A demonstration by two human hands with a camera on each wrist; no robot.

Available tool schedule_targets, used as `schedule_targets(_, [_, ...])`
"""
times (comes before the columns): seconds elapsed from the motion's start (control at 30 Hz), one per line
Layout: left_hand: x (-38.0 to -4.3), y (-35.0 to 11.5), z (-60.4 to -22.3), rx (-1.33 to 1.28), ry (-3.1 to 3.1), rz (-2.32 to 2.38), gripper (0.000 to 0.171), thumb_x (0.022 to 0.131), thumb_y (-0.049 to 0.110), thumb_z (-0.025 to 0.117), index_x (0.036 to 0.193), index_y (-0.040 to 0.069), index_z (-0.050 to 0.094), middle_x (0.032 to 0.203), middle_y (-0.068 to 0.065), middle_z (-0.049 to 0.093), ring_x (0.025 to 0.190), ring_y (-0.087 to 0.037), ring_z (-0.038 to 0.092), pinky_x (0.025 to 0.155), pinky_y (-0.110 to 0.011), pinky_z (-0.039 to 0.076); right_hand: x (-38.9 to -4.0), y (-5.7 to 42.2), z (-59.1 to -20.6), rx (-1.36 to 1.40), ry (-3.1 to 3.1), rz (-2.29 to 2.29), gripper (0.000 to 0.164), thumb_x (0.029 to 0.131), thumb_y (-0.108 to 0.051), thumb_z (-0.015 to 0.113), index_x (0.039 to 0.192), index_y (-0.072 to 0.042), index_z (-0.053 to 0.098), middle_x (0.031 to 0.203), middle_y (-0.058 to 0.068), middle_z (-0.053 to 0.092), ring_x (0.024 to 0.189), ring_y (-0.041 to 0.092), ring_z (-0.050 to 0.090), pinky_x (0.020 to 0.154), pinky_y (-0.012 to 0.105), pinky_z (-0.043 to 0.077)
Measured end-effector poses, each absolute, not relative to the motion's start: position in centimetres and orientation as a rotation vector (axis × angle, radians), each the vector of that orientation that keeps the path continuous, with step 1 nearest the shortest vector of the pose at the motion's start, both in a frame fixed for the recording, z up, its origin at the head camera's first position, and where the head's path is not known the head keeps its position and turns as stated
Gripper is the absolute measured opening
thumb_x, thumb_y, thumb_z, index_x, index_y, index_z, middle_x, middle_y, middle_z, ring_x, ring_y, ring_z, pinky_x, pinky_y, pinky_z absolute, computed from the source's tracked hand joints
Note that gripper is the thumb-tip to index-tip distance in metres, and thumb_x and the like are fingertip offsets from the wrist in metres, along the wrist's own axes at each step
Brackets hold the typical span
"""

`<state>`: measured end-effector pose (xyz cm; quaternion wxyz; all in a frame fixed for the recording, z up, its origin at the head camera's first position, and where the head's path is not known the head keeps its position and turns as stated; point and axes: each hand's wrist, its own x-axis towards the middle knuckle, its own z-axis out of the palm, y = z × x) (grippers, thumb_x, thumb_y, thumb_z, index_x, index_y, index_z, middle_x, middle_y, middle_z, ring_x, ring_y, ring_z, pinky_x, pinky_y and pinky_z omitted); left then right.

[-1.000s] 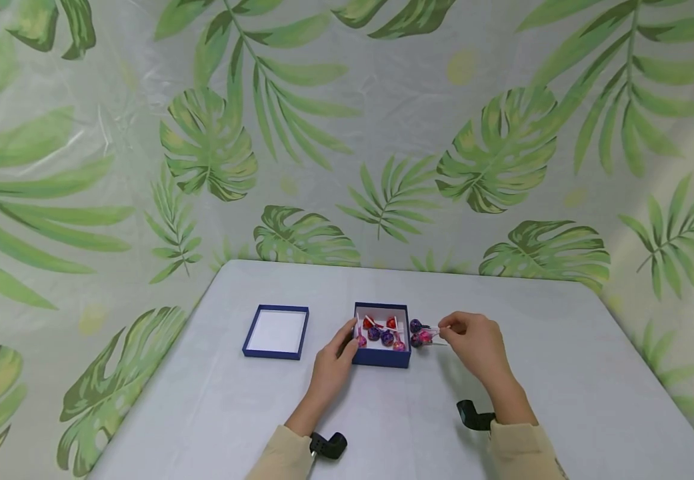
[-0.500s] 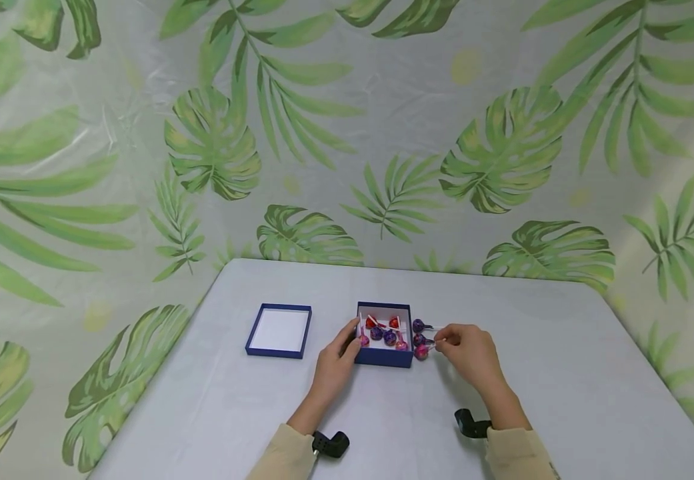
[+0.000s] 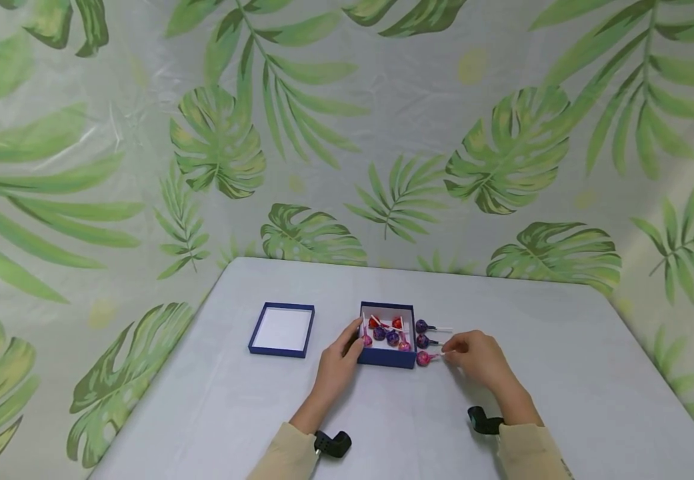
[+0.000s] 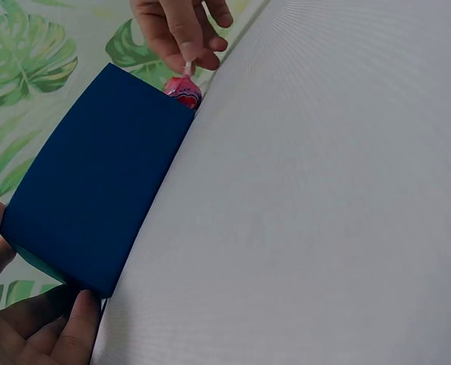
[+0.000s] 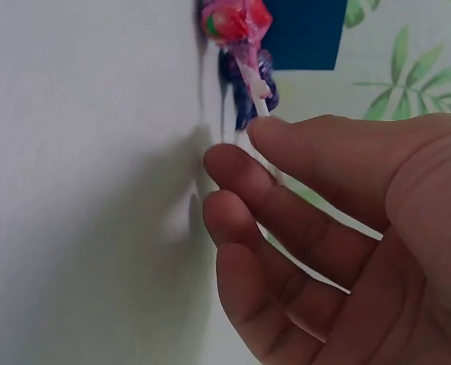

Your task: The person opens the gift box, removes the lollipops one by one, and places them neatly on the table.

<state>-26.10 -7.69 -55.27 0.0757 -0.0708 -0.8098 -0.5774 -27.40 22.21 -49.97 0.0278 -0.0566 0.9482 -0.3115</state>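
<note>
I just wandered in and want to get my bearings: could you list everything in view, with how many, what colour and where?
Table: 1, white-covered, in the lower half
Leaf-print sheet: 1, green on pale grey, behind the table
Open box: 1, blue with pale inside, on the table
Box lid: 1, blue-rimmed, white inside, left of the box
Red lollipops: 2 visible, red, in the box
Purple lollipops: 4 visible, purple, two in the box, two right of it
Pink lollipops: 3 visible, pink, two in the box, one right of it
Wrist cameras: 2, black, low in the head view
Sleeves: 2, beige, bottom edge
Left hand: 1, bare, holding the box
Right hand: 1, bare, pinching a pink lollipop's stick
</note>
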Motion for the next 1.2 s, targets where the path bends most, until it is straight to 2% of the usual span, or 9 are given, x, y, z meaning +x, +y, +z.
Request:
schedule_targets(0.13, [-26.2,-7.7,-55.3,-0.224,-2.418,-1.730,0.045,0.105,0.035,0.054,0.150,0.035,0.050,0.150,0.003,0.050,0.139,-0.022,0.044,0.113,-0.042,0.037,-27.8,22.6,-50.3,-0.203,2.940,-0.897,0.002,0.088,-0.013,0.077,0.089,-0.012,0.077,0.086,-0.002,0.070,0.079,0.018,0.059,0.072,0.040,0.052])
schedule_targets(0.37, [-26.3,-7.6,-55.5,-0.220,-2.426,-1.751,0.045,0.105,0.035,0.053,0.150,0.036,0.049,0.151,0.003,0.048,0.140,-0.023,0.043,0.113,-0.043,0.038,-28.1,22.8,-50.8,-0.219,2.963,-0.836,0.007,0.084,-0.014,0.081,0.081,-0.018,0.076,0.077,-0.005,0.067,0.074,0.017,0.055,0.068,0.036,0.046])
schedule_targets(0.63, [-26.2,-7.6,-55.6,-0.198,-2.446,-1.725,0.046,0.105,0.039,0.053,0.150,0.035,0.049,0.150,0.003,0.050,0.140,-0.023,0.044,0.113,-0.044,0.038,-28.2,22.5,-51.2,-0.189,2.955,-0.803,0.007,0.085,-0.014,0.081,0.082,-0.019,0.075,0.077,-0.004,0.065,0.075,0.018,0.053,0.068,0.038,0.046])
schedule_targets(0.9, [-26.2,-7.6,-55.3,-0.193,-2.436,-1.723,0.045,0.105,0.033,0.053,0.150,0.033,0.049,0.150,0.001,0.049,0.140,-0.024,0.043,0.113,-0.045,0.037,-28.3,22.5,-51.3,-0.211,2.973,-0.825,0.008,0.084,-0.014,0.081,0.083,-0.019,0.075,0.077,-0.004,0.065,0.074,0.018,0.054,0.069,0.038,0.047])
schedule_targets(1.2, [-26.0,-7.6,-55.1,-0.182,-2.447,-1.725,0.045,0.105,0.030,0.054,0.149,0.038,0.049,0.150,0.002,0.049,0.140,-0.024,0.043,0.114,-0.045,0.037,-28.3,22.9,-51.3,-0.184,2.941,-0.855,0.008,0.083,-0.012,0.082,0.084,-0.017,0.075,0.077,-0.003,0.064,0.075,0.019,0.054,0.069,0.037,0.046])
